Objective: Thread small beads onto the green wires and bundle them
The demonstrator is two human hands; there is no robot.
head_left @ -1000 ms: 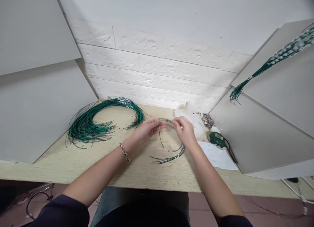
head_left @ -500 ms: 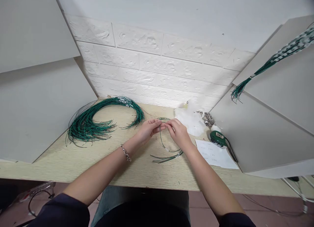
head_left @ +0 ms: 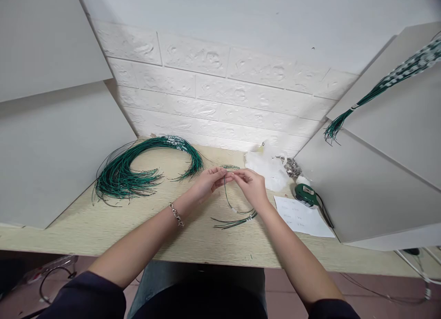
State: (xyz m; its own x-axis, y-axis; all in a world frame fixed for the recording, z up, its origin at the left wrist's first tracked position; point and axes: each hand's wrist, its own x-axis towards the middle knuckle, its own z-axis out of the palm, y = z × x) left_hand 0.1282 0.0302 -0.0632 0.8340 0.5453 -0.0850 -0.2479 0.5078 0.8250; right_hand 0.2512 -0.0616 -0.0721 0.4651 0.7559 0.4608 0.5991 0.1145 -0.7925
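Left grip (head_left: 208,181) has thumb and fingers closed on a thin green wire (head_left: 226,193), which curves down from the fingertips; right grip (head_left: 252,186) pinches just beside them, though what sits between its tips is too small to tell. Bare counter (head_left: 193,245) runs to the front edge past a small wire bunch (head_left: 237,223). A thick green wire bundle (head_left: 119,174) crowds the left, a tape measure (head_left: 306,195) and paper sheet (head_left: 303,218) the right

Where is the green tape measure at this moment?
In the head view, the tape measure lies right of the right hand, by the white paper's far edge.
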